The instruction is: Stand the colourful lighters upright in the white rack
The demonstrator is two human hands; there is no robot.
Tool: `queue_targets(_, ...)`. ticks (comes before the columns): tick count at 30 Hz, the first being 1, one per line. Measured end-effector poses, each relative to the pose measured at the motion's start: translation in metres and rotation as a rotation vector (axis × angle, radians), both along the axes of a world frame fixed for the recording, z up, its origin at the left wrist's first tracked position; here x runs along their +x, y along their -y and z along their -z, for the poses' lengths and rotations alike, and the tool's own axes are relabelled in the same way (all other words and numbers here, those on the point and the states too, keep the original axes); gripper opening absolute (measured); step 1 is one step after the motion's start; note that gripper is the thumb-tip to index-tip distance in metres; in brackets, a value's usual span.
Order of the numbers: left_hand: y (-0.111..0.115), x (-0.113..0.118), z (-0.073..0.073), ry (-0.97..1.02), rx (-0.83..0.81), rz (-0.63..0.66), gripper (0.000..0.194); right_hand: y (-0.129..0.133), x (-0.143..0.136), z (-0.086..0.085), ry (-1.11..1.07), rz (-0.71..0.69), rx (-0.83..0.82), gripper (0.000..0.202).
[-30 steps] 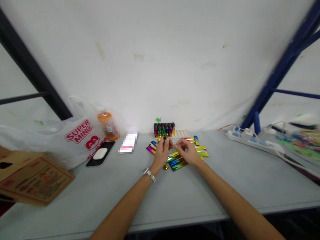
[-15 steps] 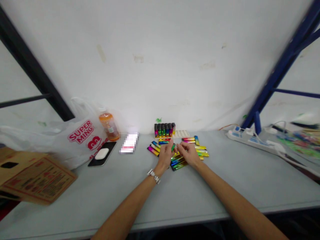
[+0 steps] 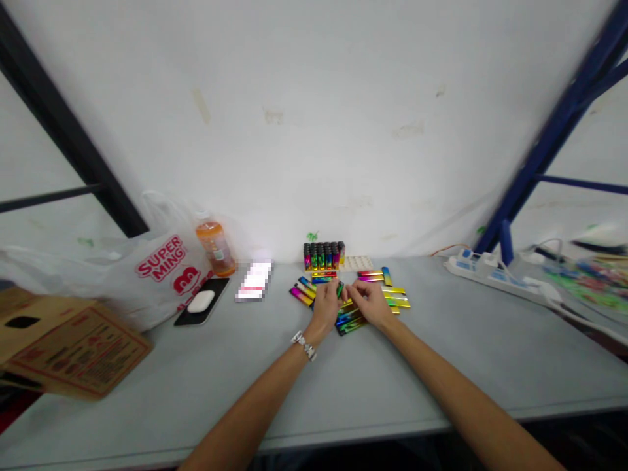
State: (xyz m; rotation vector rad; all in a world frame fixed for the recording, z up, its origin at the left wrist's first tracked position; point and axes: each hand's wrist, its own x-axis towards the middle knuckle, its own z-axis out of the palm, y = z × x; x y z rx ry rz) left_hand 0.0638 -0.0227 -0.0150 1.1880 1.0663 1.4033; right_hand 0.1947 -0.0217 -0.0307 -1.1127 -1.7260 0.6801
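My left hand [image 3: 326, 305] is closed around a green lighter [image 3: 339, 289], whose end shows past the fingertips. Close beside it on the right, my right hand [image 3: 371, 302] has its fingers pinched together near the lighter's end; whatever they hold is too small to make out. Under and around both hands lie several shiny multicoloured lighters [image 3: 351, 325] on the grey table [image 3: 373, 386]. Behind them, several black-topped lighters [image 3: 321, 257] stand upright in rows at one end of a pale tray [image 3: 360, 263] with holes.
At the left are a cardboard box [image 3: 83, 350], a plastic bag [image 3: 122, 275], an orange bottle [image 3: 216, 248], a dark phone [image 3: 216, 294] with a white case [image 3: 201, 301] on it, and a blurred-out bright screen [image 3: 254, 281]. A power strip [image 3: 500, 279] lies at the right.
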Motion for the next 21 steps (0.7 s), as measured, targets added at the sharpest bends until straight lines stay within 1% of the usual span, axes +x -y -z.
queue_targets(5, -0.0015, -0.0009, 0.0022, 0.055, -0.018, 0.083, 0.055, -0.0014, 0.0002, 0.002, -0.003, -0.001, -0.007, 0.039)
queue_targets(12, 0.0049, -0.0045, -0.0038, 0.023, -0.02, 0.122, 0.066, -0.002, 0.0012, 0.0028, 0.012, 0.004, 0.003, 0.038)
queue_targets(16, 0.0036, -0.0032, -0.0041, 0.012, 0.002, 0.085, 0.064, -0.0015, 0.0015, 0.0029, 0.02, 0.0, 0.011, 0.036)
queue_targets(19, 0.002, -0.0025, -0.0054, -0.003, 0.0, 0.052, 0.058, -0.0023, 0.0018, 0.0042, 0.021, 0.011, 0.022, 0.036)
queue_targets(21, 0.0018, -0.0029, -0.0071, -0.012, 0.009, 0.055, 0.052, -0.0031, 0.0021, 0.0051, 0.02, 0.014, 0.027, 0.036)
